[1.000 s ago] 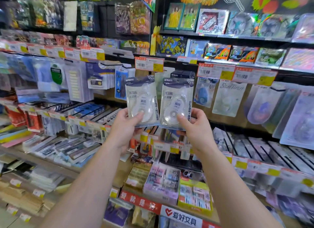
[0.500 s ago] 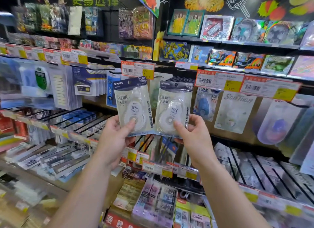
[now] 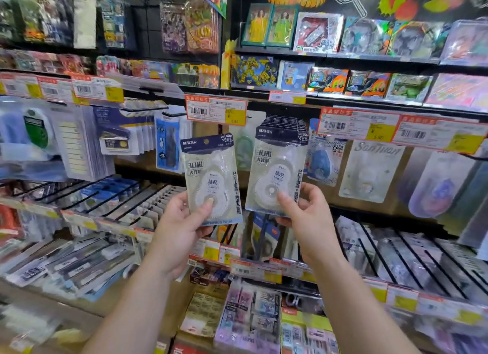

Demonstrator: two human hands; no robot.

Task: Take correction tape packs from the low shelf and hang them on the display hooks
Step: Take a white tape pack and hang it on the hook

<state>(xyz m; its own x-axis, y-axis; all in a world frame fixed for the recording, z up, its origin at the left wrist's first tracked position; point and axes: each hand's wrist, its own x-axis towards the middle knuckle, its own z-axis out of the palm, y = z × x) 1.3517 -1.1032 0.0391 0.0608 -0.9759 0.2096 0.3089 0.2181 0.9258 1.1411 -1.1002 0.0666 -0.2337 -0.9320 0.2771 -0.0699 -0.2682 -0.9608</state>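
Note:
My left hand (image 3: 182,229) grips one correction tape pack (image 3: 211,174) by its lower edge, thumb on the front, upright in the middle of the view. My right hand (image 3: 303,219) holds a second correction tape pack (image 3: 277,168) the same way, a little higher and to the right. Each pack is pale with a dark blue header and a white round dispenser inside. The right pack's top sits against a row of identical packs (image 3: 286,122) hanging on a display hook behind it. An orange price tag (image 3: 216,109) hangs above the left pack.
More hooks carry other tape packs at the right (image 3: 369,168) and stationery cards at the left (image 3: 118,134). Slanted racks of pens (image 3: 111,203) lie below left, black racks (image 3: 409,258) below right. Boxed items (image 3: 248,316) fill the low shelf under my forearms.
Both hands have risen and moved slightly apart with their packs. The right pack now reaches the hanging row of identical packs; the view has shifted upward and left.

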